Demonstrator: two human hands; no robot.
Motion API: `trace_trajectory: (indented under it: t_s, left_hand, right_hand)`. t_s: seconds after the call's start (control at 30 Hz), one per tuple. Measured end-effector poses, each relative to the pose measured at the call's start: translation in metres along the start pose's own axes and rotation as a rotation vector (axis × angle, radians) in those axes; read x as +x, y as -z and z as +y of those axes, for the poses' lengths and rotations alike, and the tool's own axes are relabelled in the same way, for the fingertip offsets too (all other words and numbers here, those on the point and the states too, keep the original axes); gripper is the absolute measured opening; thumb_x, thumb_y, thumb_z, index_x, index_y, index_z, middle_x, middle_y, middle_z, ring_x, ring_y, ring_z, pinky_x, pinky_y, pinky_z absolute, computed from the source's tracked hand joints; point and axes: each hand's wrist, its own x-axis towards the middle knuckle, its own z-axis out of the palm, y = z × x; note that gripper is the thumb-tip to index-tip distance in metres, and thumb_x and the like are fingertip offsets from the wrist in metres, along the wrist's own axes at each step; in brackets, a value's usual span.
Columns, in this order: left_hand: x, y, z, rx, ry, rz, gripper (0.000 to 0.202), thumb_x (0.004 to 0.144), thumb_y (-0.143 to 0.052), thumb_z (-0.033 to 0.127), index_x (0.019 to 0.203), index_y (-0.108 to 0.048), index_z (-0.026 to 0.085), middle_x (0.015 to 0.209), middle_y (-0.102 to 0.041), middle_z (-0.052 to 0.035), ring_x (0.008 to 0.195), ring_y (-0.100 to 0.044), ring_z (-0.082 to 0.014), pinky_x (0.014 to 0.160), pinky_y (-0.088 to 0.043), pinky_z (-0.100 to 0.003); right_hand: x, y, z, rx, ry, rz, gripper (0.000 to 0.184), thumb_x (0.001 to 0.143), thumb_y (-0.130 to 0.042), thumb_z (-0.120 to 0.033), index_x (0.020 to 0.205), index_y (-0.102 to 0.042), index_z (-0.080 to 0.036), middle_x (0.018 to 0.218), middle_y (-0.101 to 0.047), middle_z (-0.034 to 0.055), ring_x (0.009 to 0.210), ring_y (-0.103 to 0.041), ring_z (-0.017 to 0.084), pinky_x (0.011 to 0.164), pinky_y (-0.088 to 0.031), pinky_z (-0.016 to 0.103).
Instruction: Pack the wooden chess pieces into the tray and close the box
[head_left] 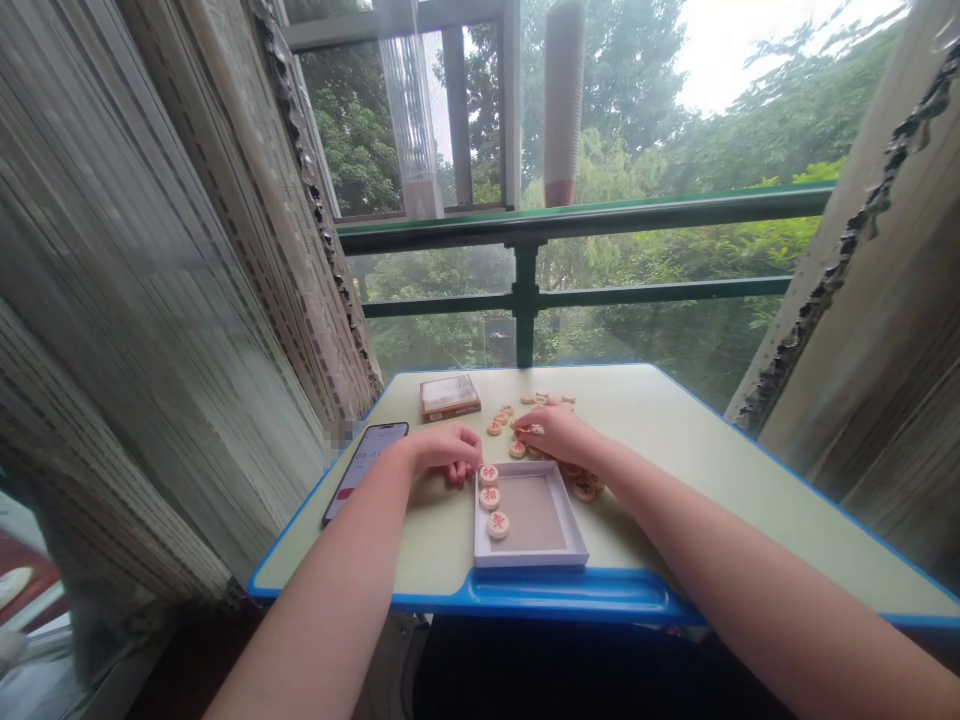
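A shallow white box tray (531, 562) sits near the table's front edge. Down its left side lie three round Chinese chess pieces with red characters: a far piece (489, 475), a middle piece (490, 498) and a near piece (498, 525). My left hand (452, 452) rests by the tray's far left corner with its fingers curled; their inside is hidden. Beyond the tray, my right hand (561, 430) reaches palm down into the loose pieces, its fingers closed round a chess piece (535, 429). Just below those fingertips lies another loose piece (517, 449).
More pieces (585, 488) lie under my right wrist, and others (546, 398) beyond the hand. A flat box (450, 396) stands at the back left. A phone (367, 465) lies along the left edge. Curtains (247, 250) and a green railing (585, 215) surround the table (720, 520).
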Motion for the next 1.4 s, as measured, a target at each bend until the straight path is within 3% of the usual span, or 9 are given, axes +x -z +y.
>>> trace_trajectory:
  t_s: [0.23,0.43,0.57,0.67,0.73,0.9,1.1,1.23,1.4]
  left_hand:
    - [0.001,0.000,0.000,0.007,0.002,0.012,0.008,0.059,-0.057,0.017,0.066,-0.056,0.014,0.051,-0.058,0.0015,0.044,-0.055,-0.0094,0.043,-0.041,-0.019]
    - [-0.004,-0.003,0.008,0.013,0.016,0.019,0.004,0.060,-0.056,0.017,0.062,-0.055,0.014,0.048,-0.057,0.0012,0.044,-0.054,-0.0087,0.044,-0.042,-0.018]
    - [-0.005,-0.003,0.009,0.006,0.015,0.016,0.003,0.060,-0.055,0.016,0.062,-0.056,0.014,0.048,-0.057,0.0007,0.046,-0.055,-0.0087,0.045,-0.042,-0.018]
    - [-0.004,-0.003,0.007,-0.011,0.011,0.019,0.002,0.058,-0.057,0.015,0.060,-0.056,0.014,0.048,-0.057,0.0008,0.045,-0.054,-0.0084,0.044,-0.041,-0.017]
    - [-0.004,-0.003,0.006,-0.019,0.006,0.024,0.003,0.058,-0.057,0.015,0.060,-0.055,0.014,0.048,-0.057,0.0007,0.045,-0.053,-0.0083,0.044,-0.041,-0.017]
    - [-0.003,-0.003,0.006,-0.010,0.010,0.031,0.002,0.058,-0.055,0.014,0.060,-0.055,0.014,0.047,-0.057,0.0002,0.044,-0.053,-0.0089,0.043,-0.041,-0.017]
    - [-0.003,-0.003,0.005,0.009,0.016,0.029,0.003,0.058,-0.054,0.015,0.060,-0.055,0.014,0.048,-0.057,0.0006,0.046,-0.055,-0.0092,0.043,-0.042,-0.017]
    - [-0.002,-0.003,0.005,0.009,0.016,0.027,0.004,0.058,-0.054,0.015,0.061,-0.055,0.015,0.047,-0.057,0.0009,0.045,-0.055,-0.0093,0.044,-0.042,-0.018]
    - [-0.001,-0.003,0.004,0.009,0.015,0.030,0.004,0.058,-0.054,0.015,0.062,-0.055,0.014,0.046,-0.056,0.0003,0.043,-0.054,-0.0097,0.042,-0.042,-0.018]
  right_hand:
    - [0.002,-0.005,0.002,0.143,-0.061,0.055,0.020,0.075,-0.059,-0.022,0.093,-0.069,-0.022,0.094,-0.068,0.0042,0.095,-0.056,0.021,0.081,-0.042,0.031]
    - [-0.001,0.004,-0.001,0.453,-0.083,0.110,0.018,0.077,-0.056,-0.024,0.092,-0.064,-0.018,0.092,-0.066,0.0055,0.082,-0.059,0.017,0.071,-0.045,0.028]
    - [-0.018,0.024,-0.013,0.762,0.004,-0.132,0.023,0.074,-0.058,-0.027,0.094,-0.062,-0.015,0.086,-0.066,0.0051,0.077,-0.060,0.014,0.064,-0.046,0.024]
    - [-0.033,0.036,-0.026,0.691,0.134,-0.412,0.020,0.069,-0.062,-0.025,0.087,-0.065,-0.017,0.077,-0.065,0.0012,0.073,-0.059,0.013,0.063,-0.045,0.022]
    - [-0.040,0.039,-0.033,0.532,0.174,-0.463,0.015,0.067,-0.064,-0.023,0.081,-0.066,-0.018,0.073,-0.064,-0.0006,0.068,-0.057,0.011,0.060,-0.043,0.020]
    - [-0.040,0.032,-0.039,0.222,0.200,-0.392,0.011,0.067,-0.060,-0.016,0.072,-0.069,-0.019,0.069,-0.065,-0.0005,0.061,-0.054,0.011,0.055,-0.039,0.020]
    - [-0.041,0.022,-0.042,0.214,0.296,-0.236,0.019,0.070,-0.057,-0.014,0.083,-0.070,-0.021,0.077,-0.065,0.0025,0.065,-0.055,0.013,0.061,-0.041,0.022]
    - [-0.048,0.018,-0.049,0.222,0.414,-0.270,0.019,0.070,-0.065,-0.028,0.088,-0.070,-0.024,0.074,-0.061,0.0010,0.063,-0.053,0.012,0.058,-0.039,0.022]
    - [-0.050,0.014,-0.053,0.182,0.380,-0.314,0.017,0.067,-0.065,-0.024,0.084,-0.067,-0.023,0.072,-0.060,-0.0005,0.061,-0.050,0.011,0.053,-0.036,0.020]
